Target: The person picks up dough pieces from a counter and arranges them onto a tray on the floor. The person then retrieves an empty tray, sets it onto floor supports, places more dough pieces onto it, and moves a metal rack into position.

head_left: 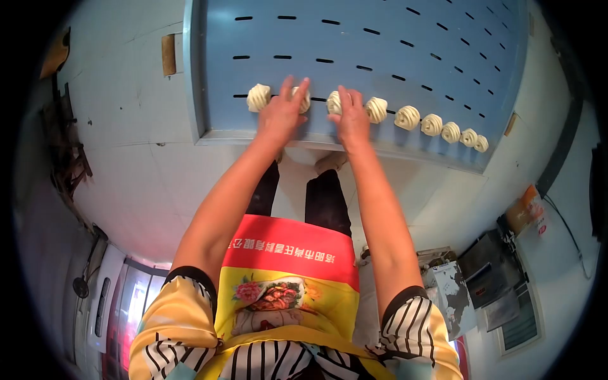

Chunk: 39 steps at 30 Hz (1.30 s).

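Twisted, pale dough rolls lie in a row along the near edge of a blue slotted tray (304,38). My left hand (280,119) is closed around a dough roll (304,101), which shows between thumb and fingers and is partly covered. Just left of that hand sits another dough roll (258,98). With thumb and fingers, my right hand (353,121) grips a dough roll (333,102) on its left side. Close to the right of this hand rests a further roll (377,111). Both held rolls are at tray level, in line with the others.
Several more rolls (432,125) continue the row to the right. A raised metal rim (304,140) borders the tray's near side. Below are a red and yellow apron (288,253) and a pale floor (158,183). Dark equipment (487,269) stands at lower right.
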### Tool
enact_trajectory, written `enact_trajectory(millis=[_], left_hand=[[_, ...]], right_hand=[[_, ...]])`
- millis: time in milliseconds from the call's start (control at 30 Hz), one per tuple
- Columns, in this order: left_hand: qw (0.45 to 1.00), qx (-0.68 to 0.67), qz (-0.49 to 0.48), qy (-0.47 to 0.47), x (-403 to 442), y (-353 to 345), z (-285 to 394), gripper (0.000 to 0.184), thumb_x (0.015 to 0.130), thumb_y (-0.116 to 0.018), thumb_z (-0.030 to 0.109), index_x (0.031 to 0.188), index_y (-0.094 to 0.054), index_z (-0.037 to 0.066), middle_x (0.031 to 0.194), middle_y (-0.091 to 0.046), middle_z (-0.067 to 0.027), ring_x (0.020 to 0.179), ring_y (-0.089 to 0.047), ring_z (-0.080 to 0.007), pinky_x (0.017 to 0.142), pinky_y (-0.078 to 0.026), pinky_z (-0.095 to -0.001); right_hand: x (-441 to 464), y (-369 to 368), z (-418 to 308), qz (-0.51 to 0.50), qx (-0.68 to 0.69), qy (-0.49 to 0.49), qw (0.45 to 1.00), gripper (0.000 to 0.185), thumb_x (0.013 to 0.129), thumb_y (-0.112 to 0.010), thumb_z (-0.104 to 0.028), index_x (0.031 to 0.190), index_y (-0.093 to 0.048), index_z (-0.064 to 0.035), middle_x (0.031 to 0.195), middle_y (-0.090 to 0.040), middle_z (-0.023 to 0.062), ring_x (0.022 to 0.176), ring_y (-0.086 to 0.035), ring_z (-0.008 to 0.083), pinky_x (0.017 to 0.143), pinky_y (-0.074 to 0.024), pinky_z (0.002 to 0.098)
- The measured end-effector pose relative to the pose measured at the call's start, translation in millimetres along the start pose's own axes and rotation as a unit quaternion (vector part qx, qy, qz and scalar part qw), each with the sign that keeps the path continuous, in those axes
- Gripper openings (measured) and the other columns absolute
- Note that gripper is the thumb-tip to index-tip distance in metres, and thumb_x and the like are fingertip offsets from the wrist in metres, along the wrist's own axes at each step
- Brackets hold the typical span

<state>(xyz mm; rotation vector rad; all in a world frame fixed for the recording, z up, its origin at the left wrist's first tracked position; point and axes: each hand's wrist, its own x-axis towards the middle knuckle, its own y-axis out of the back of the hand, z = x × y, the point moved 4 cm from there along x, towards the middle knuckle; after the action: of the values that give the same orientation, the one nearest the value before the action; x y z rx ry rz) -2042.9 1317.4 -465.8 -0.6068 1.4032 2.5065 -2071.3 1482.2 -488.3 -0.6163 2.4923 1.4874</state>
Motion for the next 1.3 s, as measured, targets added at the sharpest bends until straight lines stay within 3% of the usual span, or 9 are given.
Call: enact_trajectory(millis=[67,200,333,500,667,900,1067,1167,1300], left_hand=[[0.999,0.007,0.023,-0.025,-5,11,21,0.068,0.074,-0.069,0.016,0.134,-0.038,0.019,0.131,-0.042,-0.0125,0.095,-0.059,-0.0289,0.07,-0.052,-0.0385],[0.996,-0.028,0.031,-0.081,-2,-6,54,0.063,0.076,-0.068,0.021,0.133,-0.04,0.017,0.129,-0.043,-0.0117,0.088,-0.061,-0.0292,0.066,-0.051,-0.0384],[0.995,-0.038,0.021,-0.092,19,-41,68,0.058,0.078,-0.066,0.02,0.13,-0.043,0.016,0.124,-0.048,-0.0115,0.085,-0.062,-0.0307,0.067,-0.051,-0.0378],[0.99,-0.026,0.065,-0.124,20,-62,62,0.059,0.076,-0.066,0.016,0.13,-0.043,0.017,0.124,-0.047,-0.0105,0.09,-0.06,-0.0268,0.067,-0.052,-0.0382],[0.997,-0.001,0.025,-0.067,17,-50,76,0.064,0.076,-0.067,0.017,0.134,-0.041,0.022,0.133,-0.043,-0.0115,0.099,-0.059,-0.0283,0.072,-0.051,-0.037],[0.986,0.0,0.008,-0.164,15,-53,134,0.063,0.077,-0.065,0.019,0.134,-0.039,0.02,0.135,-0.042,-0.0105,0.095,-0.06,-0.0258,0.071,-0.051,-0.036],[0.984,0.062,0.001,-0.165,37,-99,133,0.063,0.077,-0.065,0.018,0.134,-0.039,0.023,0.137,-0.041,-0.008,0.095,-0.06,-0.0247,0.071,-0.051,-0.035],[0.986,0.077,-0.033,-0.143,30,-81,147,0.067,0.076,-0.066,0.017,0.135,-0.037,0.026,0.139,-0.038,-0.0069,0.095,-0.06,-0.0249,0.071,-0.051,-0.0345],[0.983,0.055,-0.029,-0.17,-7,-52,186,0.072,0.075,-0.068,0.02,0.138,-0.032,0.019,0.138,-0.039,-0.0122,0.1,-0.058,-0.029,0.073,-0.051,-0.0375]], right_hand=[[-8,21,-6,0.046,0.033,0.016,0.998,0.071,0.064,-0.077,-0.009,0.127,-0.045,-0.012,0.123,-0.046,0.012,0.105,-0.054,0.0327,0.08,-0.0489,0.0387],[-23,66,35,0.095,0.079,-0.095,0.988,0.075,0.061,-0.079,-0.006,0.128,-0.045,-0.0092,0.123,-0.048,0.0139,0.107,-0.052,0.0303,0.088,-0.0455,0.0373],[-12,43,65,0.039,0.039,-0.02,0.998,0.068,0.063,-0.076,-0.003,0.124,-0.048,-0.0097,0.118,-0.051,0.012,0.102,-0.054,0.0302,0.085,-0.046,0.0364],[-11,32,81,0.072,0.039,-0.007,0.997,0.058,0.064,-0.074,-0.006,0.117,-0.052,-0.0109,0.115,-0.053,0.01,0.098,-0.056,0.0302,0.08,-0.0483,0.0369],[-10,30,83,0.077,0.015,0.001,0.997,0.061,0.066,-0.075,-0.012,0.121,-0.051,-0.0142,0.12,-0.051,0.0093,0.101,-0.057,0.0304,0.078,-0.05,0.0381],[-39,103,117,0.186,0.035,-0.114,0.975,0.07,0.065,-0.076,-0.009,0.128,-0.045,-0.0117,0.124,-0.049,0.0076,0.106,-0.054,0.0283,0.08,-0.0495,0.037],[-24,68,149,0.166,-0.034,-0.015,0.985,0.059,0.066,-0.074,-0.008,0.121,-0.052,-0.0122,0.124,-0.051,0.0075,0.101,-0.058,0.0276,0.08,-0.05,0.0363],[-28,73,148,0.119,0.03,-0.056,0.991,0.06,0.068,-0.071,-0.007,0.123,-0.05,-0.0126,0.128,-0.049,0.0102,0.113,-0.051,0.0296,0.088,-0.0465,0.0365],[-102,109,128,0.119,0.108,-0.139,0.977,0.08,0.067,-0.074,-0.01,0.136,-0.036,-0.017,0.135,-0.041,0.0121,0.118,-0.047,0.0322,0.091,-0.0449,0.0387]])
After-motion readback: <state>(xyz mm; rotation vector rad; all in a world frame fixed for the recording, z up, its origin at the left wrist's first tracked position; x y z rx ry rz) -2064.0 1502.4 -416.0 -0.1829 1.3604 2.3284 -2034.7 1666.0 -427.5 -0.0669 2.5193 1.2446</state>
